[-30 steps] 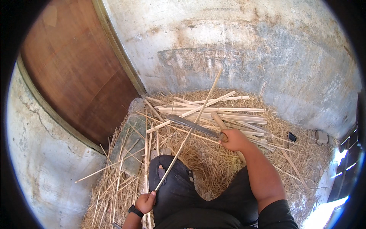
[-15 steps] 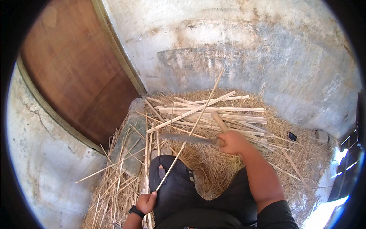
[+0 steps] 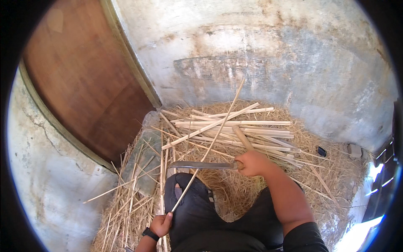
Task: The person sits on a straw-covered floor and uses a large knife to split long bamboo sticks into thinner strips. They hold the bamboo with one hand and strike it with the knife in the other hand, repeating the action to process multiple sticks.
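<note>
My left hand, with a dark watch at the wrist, is closed on the lower end of a long thin bamboo strip. The strip slants up across my left knee toward the wall. In my closed right hand is the wooden handle of a long-bladed knife. Its blade points left and crosses the strip just above the knee, seeming to touch it. A thick pale stick lies just beyond my right hand.
Split bamboo strips lie piled on straw by the stained wall. Thinner strips and a greenish plastic bag are at the left, near a brown wooden door. A small black object sits at the right.
My right hand has brought the knife down along the strip toward my left knee. My left hand stays at the strip's lower end, nearly unmoved.
</note>
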{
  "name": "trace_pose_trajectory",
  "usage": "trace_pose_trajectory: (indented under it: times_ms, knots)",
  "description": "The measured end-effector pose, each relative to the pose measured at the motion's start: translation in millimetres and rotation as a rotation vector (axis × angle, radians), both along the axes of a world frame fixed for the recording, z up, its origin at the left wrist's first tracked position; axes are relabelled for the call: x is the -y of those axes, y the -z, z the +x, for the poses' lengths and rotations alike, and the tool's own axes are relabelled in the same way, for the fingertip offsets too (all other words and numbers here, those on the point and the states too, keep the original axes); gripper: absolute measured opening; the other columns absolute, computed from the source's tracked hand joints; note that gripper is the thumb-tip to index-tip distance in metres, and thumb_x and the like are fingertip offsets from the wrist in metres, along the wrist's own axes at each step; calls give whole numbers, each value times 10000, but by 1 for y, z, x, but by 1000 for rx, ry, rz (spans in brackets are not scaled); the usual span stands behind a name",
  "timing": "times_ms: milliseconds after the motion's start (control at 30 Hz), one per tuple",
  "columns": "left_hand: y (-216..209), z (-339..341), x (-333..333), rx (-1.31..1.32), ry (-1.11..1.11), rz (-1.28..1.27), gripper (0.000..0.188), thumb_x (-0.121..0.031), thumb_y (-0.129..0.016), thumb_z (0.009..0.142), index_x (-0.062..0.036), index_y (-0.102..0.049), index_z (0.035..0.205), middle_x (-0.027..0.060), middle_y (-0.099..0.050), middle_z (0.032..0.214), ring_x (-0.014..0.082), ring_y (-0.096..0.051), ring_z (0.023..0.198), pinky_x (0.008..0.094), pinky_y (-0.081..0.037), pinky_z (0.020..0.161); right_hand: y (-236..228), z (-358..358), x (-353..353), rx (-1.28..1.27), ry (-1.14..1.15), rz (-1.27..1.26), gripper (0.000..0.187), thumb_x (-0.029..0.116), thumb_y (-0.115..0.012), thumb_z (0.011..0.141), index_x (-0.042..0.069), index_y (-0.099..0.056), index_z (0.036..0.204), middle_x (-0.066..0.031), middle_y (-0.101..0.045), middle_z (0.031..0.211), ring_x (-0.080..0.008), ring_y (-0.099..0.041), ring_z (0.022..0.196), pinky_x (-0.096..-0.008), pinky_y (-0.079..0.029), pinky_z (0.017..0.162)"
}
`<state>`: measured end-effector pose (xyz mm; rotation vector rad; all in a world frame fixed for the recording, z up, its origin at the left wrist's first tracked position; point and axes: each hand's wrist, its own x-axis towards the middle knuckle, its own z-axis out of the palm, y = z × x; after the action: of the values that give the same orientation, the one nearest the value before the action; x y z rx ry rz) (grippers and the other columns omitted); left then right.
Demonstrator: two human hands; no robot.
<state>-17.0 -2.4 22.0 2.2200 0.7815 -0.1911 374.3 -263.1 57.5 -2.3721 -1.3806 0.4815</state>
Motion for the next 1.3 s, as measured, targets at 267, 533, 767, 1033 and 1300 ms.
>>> trace_pose_trajectory:
  times_ms: [267, 533, 767, 1033, 1300]
  knots:
    - [2, 5, 0, -2, 32, 38, 677, -504, -393, 1036, -10, -645, 649, 153, -614, 590, 333, -628, 593, 424, -495, 634, 33, 53, 30, -61, 539, 270, 377, 270, -746, 779, 87, -688, 1104, -165, -709, 898, -326, -692, 884, -421, -529, 784]
    - [4, 0, -1, 14, 1, -46, 687, -509, -363, 1052, -6, -613, 657, 88, -585, 586, 223, -580, 567, 380, -469, 607, 13, 11, 5, -33, 103, 35, 366, 298, -721, 795, 86, -682, 1091, -191, -705, 962, -356, -678, 939, -473, -525, 836]
    - [3, 1, 0, 10, 4, 12, 695, -524, -381, 1039, -17, -629, 633, 129, -599, 571, 302, -610, 570, 410, -490, 626, 19, 18, 11, -42, 143, 108, 393, 314, -751, 788, 90, -697, 1106, -192, -704, 896, -360, -686, 873, -449, -533, 778]
    - [-3, 4, 2, -11, 1, 0, 697, -537, -390, 1036, -14, -633, 645, 125, -604, 580, 286, -604, 567, 403, -485, 616, 29, 34, 18, -68, 305, 157, 457, 308, -764, 785, 42, -680, 1148, -230, -698, 972, -392, -676, 917, -452, -525, 814]
    - [2, 2, 2, 29, -18, -28, 687, -515, -411, 1039, -6, -620, 628, 115, -591, 566, 251, -580, 542, 390, -474, 593, 34, 31, 14, -2, 264, 206, 482, 306, -760, 795, 22, -666, 1173, -231, -690, 923, -385, -678, 877, -445, -525, 784]
